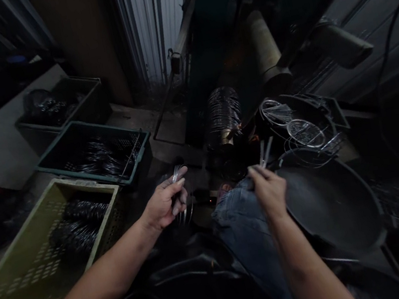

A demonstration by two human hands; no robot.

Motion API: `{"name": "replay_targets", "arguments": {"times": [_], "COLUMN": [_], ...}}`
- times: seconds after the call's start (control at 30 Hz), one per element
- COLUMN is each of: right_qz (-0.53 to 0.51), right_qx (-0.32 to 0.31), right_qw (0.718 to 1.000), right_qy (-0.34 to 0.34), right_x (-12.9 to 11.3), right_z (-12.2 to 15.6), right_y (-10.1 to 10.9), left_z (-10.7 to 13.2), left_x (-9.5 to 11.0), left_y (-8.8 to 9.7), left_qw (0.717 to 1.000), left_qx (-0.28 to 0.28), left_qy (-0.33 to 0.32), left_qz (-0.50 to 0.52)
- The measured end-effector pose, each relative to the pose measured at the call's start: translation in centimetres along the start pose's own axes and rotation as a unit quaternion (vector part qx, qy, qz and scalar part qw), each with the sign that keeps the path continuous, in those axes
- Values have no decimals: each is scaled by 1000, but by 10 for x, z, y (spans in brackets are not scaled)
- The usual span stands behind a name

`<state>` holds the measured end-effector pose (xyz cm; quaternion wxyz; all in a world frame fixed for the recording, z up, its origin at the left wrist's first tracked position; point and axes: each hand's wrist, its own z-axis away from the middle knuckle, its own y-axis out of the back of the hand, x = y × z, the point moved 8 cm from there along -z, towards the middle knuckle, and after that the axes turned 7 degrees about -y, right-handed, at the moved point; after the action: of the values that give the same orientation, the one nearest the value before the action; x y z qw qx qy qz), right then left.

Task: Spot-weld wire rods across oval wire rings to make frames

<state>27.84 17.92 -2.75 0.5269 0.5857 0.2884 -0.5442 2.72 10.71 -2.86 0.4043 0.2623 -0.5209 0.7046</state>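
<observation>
My left hand [163, 205] grips a bundle of thin metal wire rings [183, 207] in front of my knees. My right hand [269, 191] pinches several straight silvery wires [266, 153] that stick up from its fingers. That hand sits just above my denim-clad thigh [242, 228] and beside the rim of a wide black round pan [332, 207]. Round wire mesh pieces [305, 133] lie heaped on a second black pan behind it. The full length of the wires in my right hand is hidden by my fingers.
To my left stand an olive perforated crate [87, 183], a teal crate [82, 175] and a dark crate [78, 80], all holding dark wire coils. Ahead stands a stack of wire rings on a rod [223, 115], with a corrugated metal wall [152, 20] behind.
</observation>
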Motion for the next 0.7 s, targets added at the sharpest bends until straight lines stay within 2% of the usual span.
{"name": "replay_targets", "arguments": {"times": [0.07, 0.13, 0.23, 0.33, 0.43, 0.53, 0.63, 0.7], "right_qz": [67, 81, 71, 49, 22, -7, -41, -14], "right_qx": [-116, -188, -247, -276, -267, -224, -142, -102], "right_qw": [991, 979, 966, 959, 961, 971, 985, 991], "right_qy": [-14, -23, -34, -47, -64, -84, -89, -83], "right_x": [21, 38, 50, 51, 48, 45, 41, 40], "right_z": [28, 51, 68, 73, 75, 76, 76, 76], "right_y": [-35, -68, -108, -119, -96, -53, -6, 19], "left_z": [6, 10, 16, 20, 20, 18, 17, 17], "left_x": [1, 2, 4, 6, 3, -15, -38, -49], "left_y": [-1, -6, -16, -17, -6, 1, -8, -16], "left_qw": [999, 998, 995, 991, 991, 994, 997, 997], "left_qx": [-14, -32, -64, -75, -44, -18, -43, -61], "left_qy": [5, 8, 10, 9, 8, 34, 52, 45], "left_qz": [29, 51, 80, 108, 123, 100, 36, -18]}}
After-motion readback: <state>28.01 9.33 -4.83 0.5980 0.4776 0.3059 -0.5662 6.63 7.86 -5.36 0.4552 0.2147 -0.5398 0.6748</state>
